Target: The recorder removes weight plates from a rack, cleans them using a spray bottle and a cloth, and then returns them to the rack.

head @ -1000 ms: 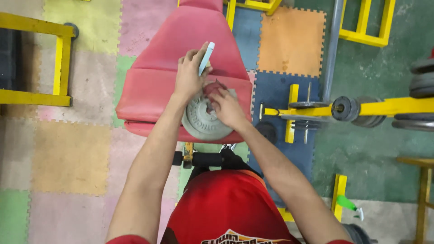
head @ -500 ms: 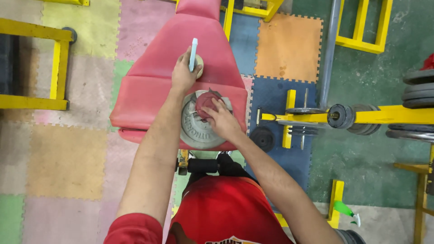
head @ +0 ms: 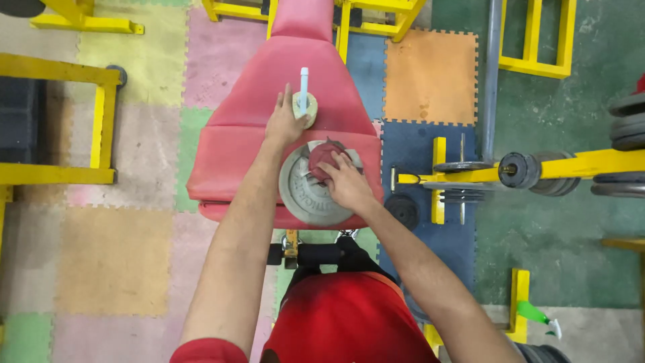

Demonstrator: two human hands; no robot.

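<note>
We're mid-job, by our read: the grey weight plate [head: 310, 183] lies flat on the red padded bench [head: 235, 144], w/ our right hand [head: 346, 185] pressing a dark red cloth [head: 324, 156] onto its centre. Our left hand [head: 285, 124], at 11 o'clock from the plate, grips a pale blue tool [head: 304, 87] and a small round tan pad [head: 306, 107]. Plate's outer ring looks dull, prob. unwiped. A green spray bottle [head: 534, 316] sits at 4 o'clock, well apart.

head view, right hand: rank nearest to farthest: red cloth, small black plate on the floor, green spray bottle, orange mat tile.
From the right hand:
1. Red cloth: under its fingers, on the grey weight plate.
2. Small black plate: floor, just right.
3. Orange mat tile: up and right.
4. Green spray bottle: lower right corner, farthest.
</note>
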